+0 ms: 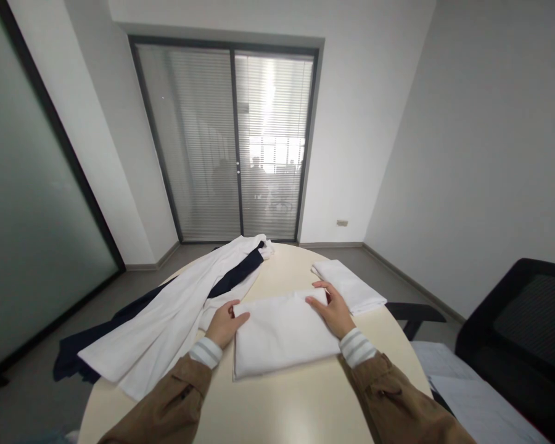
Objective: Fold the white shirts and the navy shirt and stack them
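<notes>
A folded white cloth (282, 333) lies as a flat, thick rectangle on the table, between my two hands. My left hand (226, 323) holds its far left corner, thumb over the top and curled fingers at the edge. My right hand (333, 310) grips the far right corner, its thumb on top and its fingers at the rim; the underside of this grip is hidden. Just beyond my right hand rests a second folded white cloth (351, 287). Left of my left hand, loose white garments (166, 314) lie spread in a heap with dark navy ones (238, 273).
The round cream table (287, 407) carries the cloths, and the heap hangs over its left edge. At the right stands a black mesh chair (522, 333) with white sheets or cloth (472, 394) on its seat. A glass door with blinds (231, 148) is at the back.
</notes>
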### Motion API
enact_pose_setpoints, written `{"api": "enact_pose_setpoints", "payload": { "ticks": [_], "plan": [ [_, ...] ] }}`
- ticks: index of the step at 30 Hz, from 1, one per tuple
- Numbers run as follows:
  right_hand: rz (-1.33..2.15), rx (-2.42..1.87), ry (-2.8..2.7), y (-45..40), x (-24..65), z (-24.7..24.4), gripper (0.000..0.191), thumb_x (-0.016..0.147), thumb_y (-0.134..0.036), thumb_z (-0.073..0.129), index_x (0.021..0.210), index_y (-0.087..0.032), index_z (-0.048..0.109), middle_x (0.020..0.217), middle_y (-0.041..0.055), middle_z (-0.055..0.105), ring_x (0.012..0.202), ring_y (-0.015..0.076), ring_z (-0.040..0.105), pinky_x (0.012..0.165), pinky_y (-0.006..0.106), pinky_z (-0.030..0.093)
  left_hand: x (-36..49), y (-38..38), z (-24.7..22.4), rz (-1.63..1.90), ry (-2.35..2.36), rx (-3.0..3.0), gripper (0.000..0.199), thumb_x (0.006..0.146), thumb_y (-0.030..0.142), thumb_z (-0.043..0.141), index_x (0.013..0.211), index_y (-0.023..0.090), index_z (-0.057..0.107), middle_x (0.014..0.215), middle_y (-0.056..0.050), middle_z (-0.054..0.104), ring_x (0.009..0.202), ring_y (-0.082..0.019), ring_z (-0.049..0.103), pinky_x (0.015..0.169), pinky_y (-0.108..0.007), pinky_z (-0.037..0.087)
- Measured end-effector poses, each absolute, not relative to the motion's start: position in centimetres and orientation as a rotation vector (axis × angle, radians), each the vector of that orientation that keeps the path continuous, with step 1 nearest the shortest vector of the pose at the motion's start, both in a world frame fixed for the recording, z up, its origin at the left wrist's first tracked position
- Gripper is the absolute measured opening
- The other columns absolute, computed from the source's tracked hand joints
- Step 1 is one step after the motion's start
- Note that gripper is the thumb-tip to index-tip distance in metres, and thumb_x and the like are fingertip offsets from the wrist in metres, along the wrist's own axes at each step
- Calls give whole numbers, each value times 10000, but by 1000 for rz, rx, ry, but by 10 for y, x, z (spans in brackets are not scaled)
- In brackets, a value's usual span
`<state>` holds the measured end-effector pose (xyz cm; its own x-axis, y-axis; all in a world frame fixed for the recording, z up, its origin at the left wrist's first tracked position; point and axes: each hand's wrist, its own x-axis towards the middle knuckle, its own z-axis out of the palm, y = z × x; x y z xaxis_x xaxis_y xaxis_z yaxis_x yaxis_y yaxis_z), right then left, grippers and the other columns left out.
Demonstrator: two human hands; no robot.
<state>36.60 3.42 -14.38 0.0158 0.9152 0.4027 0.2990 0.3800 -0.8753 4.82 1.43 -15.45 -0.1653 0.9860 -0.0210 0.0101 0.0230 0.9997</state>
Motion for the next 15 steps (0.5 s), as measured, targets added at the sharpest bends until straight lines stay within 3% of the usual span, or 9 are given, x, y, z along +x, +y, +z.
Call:
{"api": "enact_pose_setpoints", "payload": {
  "ticks": [2, 6, 11, 15],
  "plan": [
    [760, -1085, -1476, 36, 370, -144, 502, 732, -506, 777, 1102, -234, 573, 1126, 95, 650, 1059, 268, 600, 981, 436, 455, 51, 10, -151, 1296, 1260, 1099, 416, 609, 216, 870, 955, 161, 646, 685, -3, 670, 730, -222, 687, 719, -311, 545],
    [908, -1073, -1376, 40, 376, -148, 616, 656, -499, 837, 1150, -233, 583, 1153, 103, 669, 1096, 280, 613, 1017, 461, 445, 61, 2, -142, 1315, 1031, 940, 553, 642, 366, 872, 1079, 178, 590, 784, -30, 725, 714, -198, 700, 677, -293, 548],
    [1501, -1006, -1343, 32, 380, -151, 666, 610, -465, 872, 1175, -227, 609, 1045, 96, 741, 978, 307, 692, 950, 500, 498, 63, 4, -136, 1444, 921, 879, 653, 637, 473, 861, 1148, 175, 585, 968, -84, 754, 913, -270, 722, 816, -382, 570],
    [1537, -907, -1376, 25, 381, -148, 627, 601, -373, 892, 1143, -208, 624, 1097, 98, 744, 1020, 317, 695, 985, 503, 488, 58, 8, -143, 1421, 1045, 1007, 600, 686, 529, 818, 1118, 160, 623, 1065, -126, 750, 1040, -302, 698, 919, -420, 550]
  ]
}}
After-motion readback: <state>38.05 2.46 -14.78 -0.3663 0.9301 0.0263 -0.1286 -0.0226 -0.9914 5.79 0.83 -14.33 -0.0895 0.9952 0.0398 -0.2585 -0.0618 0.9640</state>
